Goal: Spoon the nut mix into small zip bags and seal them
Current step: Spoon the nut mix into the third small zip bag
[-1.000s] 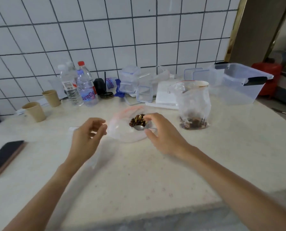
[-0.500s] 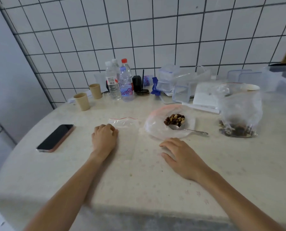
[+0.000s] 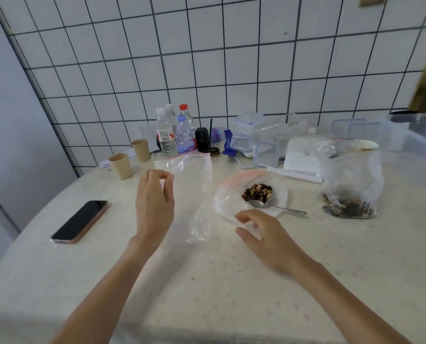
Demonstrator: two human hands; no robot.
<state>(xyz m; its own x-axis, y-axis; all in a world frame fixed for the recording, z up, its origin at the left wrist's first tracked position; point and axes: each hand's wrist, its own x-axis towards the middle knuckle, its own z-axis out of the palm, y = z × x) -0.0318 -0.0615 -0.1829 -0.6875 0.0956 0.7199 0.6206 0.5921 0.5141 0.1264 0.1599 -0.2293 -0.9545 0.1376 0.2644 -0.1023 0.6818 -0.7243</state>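
Nut mix (image 3: pixel 257 192) sits heaped at about one o'clock from my hands, piled over the bowl of the spoon (image 3: pixel 276 207), which lies in the mouth of a zip bag (image 3: pixel 231 202) lying flat on the table (image 3: pixel 207 281). Nearest me, my right hand (image 3: pixel 269 237) hovers at that bag's near edge, fingers loosely curled, gripping nothing I can be sure of. If I tug the plastic from here, the spoon could tip and roll nuts onto the table. At eleven o'clock my left hand (image 3: pixel 154 207) is lifted, thumb and fingertips pinched at the corner of an empty zip bag (image 3: pixel 189 184); whether the film is truly caught between them I cannot tell, and a thin pinch may let it slide away. Its limp mouth may not stay open for filling. Farther off at two o'clock the supply bag (image 3: pixel 351 189) stands slumped, and a careless reach could topple it. At nine o'clock, the phone (image 3: pixel 80 220) lies near the table edge.
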